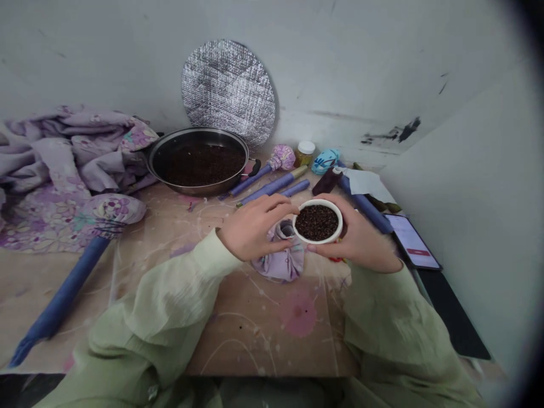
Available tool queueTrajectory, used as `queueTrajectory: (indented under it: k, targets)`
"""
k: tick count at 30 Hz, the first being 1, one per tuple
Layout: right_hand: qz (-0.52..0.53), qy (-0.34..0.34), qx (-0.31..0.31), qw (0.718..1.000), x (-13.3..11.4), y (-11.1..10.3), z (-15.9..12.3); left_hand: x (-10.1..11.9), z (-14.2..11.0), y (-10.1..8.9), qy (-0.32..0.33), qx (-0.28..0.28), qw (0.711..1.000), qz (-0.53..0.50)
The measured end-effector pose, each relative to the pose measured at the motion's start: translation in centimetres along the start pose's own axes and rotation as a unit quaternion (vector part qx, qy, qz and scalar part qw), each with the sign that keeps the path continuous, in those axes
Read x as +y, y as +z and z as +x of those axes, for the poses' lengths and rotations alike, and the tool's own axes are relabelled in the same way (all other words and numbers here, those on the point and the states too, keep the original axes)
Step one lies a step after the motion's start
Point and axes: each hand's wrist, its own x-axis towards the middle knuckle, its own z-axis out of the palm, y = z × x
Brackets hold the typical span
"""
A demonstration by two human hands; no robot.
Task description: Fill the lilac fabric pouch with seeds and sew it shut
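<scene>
A small white bowl (339,231) full of dark brown seeds or grains (318,222) is in my right hand (361,241), which is wrapped round its side, thumb at the front. My left hand (255,226) curves round a short upright tube (285,228) with an open top, fingers behind and thumb in front. Its fingertips come close to the bowl's left rim; whether they touch is unclear. Gathered lilac fabric (280,265) spreads around the tube on the table. Part of the tube is hidden by my left hand.
A wide pan (199,187) of dark grains stands at the back, before a round silvery mat (229,90). Lilac floral cloth (63,164) and a blue-handled, cloth-headed stick (72,289) lie left. Behind my hands are blue rods (272,186), a jar (305,153) and a thread spool (327,181). A phone (414,241) lies right.
</scene>
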Motion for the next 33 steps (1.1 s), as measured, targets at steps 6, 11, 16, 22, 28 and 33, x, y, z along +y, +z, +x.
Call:
queueTrajectory:
  k: [6, 11, 16, 22, 28, 33]
  targets:
    - [0.008, -0.007, -0.004, 1.0, -0.25, 0.04, 0.07, -0.21, -0.1, -0.27, -0.043, -0.066, 0.995, -0.053]
    - [-0.006, -0.005, -0.002, 1.0, -0.46, -0.03, 0.0, -0.13, -0.06, -0.19, -0.067, -0.116, 0.987, -0.084]
    - [-0.019, 0.003, -0.005, 1.0, -0.4, -0.04, -0.13, 0.0, 0.08, 0.09, -0.081, -0.108, 0.985, -0.104]
    - [-0.023, 0.015, -0.009, 1.0, -0.39, -0.06, -0.12, 0.06, 0.09, 0.15, -0.084, -0.109, 0.987, -0.088]
    - [-0.028, 0.008, -0.008, 1.0, -0.24, -0.05, -0.11, -0.15, 0.0, 0.28, -0.079, -0.103, 0.988, -0.086]
    - [-0.035, -0.007, -0.005, 0.999, 0.03, 0.06, -0.16, -0.33, -0.04, 0.54, -0.05, -0.081, 0.99, -0.101]
